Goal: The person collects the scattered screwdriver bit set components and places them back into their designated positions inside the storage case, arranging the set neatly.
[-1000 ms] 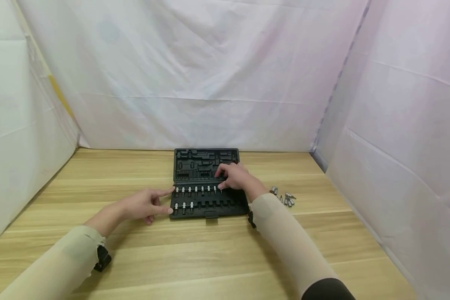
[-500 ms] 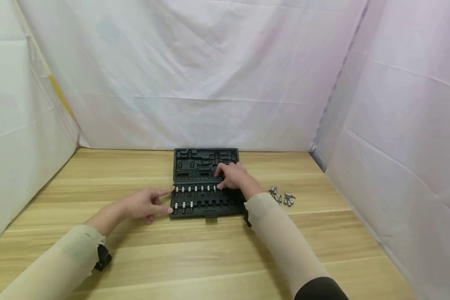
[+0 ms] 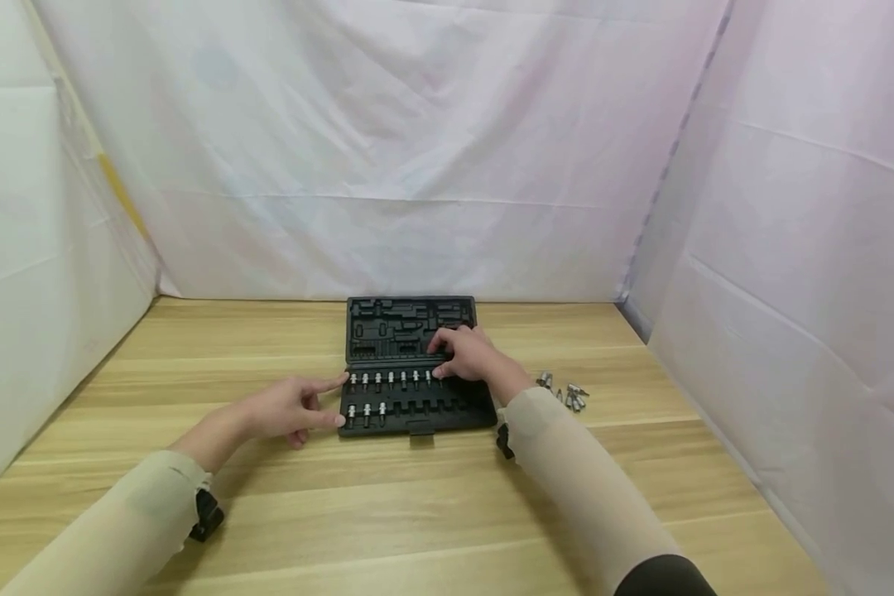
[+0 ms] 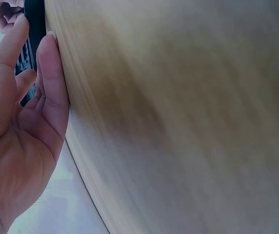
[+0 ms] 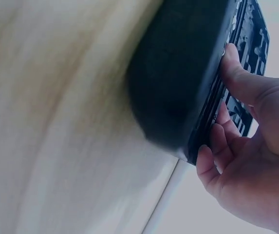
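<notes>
A black socket case (image 3: 417,422) lies unfolded on the table, its lid (image 3: 410,302) flat at the back. Several silver bit sockets (image 3: 391,379) fill most of its upper row; three more bit sockets (image 3: 367,410) sit at the left of the lower row. My left hand (image 3: 283,407) touches the case's left edge with straight index finger and thumb, the other fingers curled under. My right hand (image 3: 473,354) is over the upper row's right end, thumb pressing at a bit socket mostly hidden beneath it. The right index fingertip reaches toward the lid, apart from the thumb.
Several loose bit sockets (image 3: 572,397) lie on the wooden table (image 3: 387,513) to the right of the case, beyond my right wrist. White cloth (image 3: 387,165) hangs behind the table and along both sides.
My right wrist and forearm shift slightly left and then back right, while the thumb stays at the same slot. The left hand keeps its place at the case's edge.
</notes>
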A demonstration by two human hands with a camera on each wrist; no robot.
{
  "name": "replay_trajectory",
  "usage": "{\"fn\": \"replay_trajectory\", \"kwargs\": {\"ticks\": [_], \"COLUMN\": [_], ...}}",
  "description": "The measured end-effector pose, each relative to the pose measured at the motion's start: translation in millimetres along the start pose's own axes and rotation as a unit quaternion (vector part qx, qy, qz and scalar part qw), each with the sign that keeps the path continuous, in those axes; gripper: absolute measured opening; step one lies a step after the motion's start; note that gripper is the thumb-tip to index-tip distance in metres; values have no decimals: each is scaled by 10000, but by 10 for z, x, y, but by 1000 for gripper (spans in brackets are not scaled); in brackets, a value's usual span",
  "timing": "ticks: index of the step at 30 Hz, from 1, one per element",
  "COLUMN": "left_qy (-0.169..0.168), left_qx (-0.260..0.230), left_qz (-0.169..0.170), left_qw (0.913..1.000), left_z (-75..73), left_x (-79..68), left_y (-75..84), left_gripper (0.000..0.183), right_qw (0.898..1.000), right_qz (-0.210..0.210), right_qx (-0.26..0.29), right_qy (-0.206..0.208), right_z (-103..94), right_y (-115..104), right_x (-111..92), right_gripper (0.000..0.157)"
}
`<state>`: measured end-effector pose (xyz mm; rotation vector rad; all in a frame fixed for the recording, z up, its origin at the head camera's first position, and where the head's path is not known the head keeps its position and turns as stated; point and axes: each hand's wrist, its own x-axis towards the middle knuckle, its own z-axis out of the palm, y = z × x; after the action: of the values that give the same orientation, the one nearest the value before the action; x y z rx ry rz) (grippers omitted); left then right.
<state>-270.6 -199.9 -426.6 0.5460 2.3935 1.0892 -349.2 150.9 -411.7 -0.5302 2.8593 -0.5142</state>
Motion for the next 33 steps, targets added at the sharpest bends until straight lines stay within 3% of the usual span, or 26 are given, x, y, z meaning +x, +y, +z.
{"fn": "replay_trajectory", "kwargs": {"ticks": [7,18,26,33], "left_qy": [13,34,31,41], "left_qx": [14,26,45,20], "left_qz": [-10,-58,-4,16], "left_qw": [10000,10000,10000,10000], "left_z": [9,2,-4,-3], "left_x": [6,15,12,10], "left_y": [-12,11,16,5], "left_gripper": [92,92,91,90], "right_qw": [9996,9909,9908,9909], "right_qz": [-264,-952,-765,-683], "right_qx": [-36,934,1102,1094], "right_qy": [-24,175,200,378], "right_z": [8,-143,-331,-465], "right_y": [59,284,474,860], "right_x": [-40,-149,-401,-665], "right_gripper": [42,37,32,32]}}
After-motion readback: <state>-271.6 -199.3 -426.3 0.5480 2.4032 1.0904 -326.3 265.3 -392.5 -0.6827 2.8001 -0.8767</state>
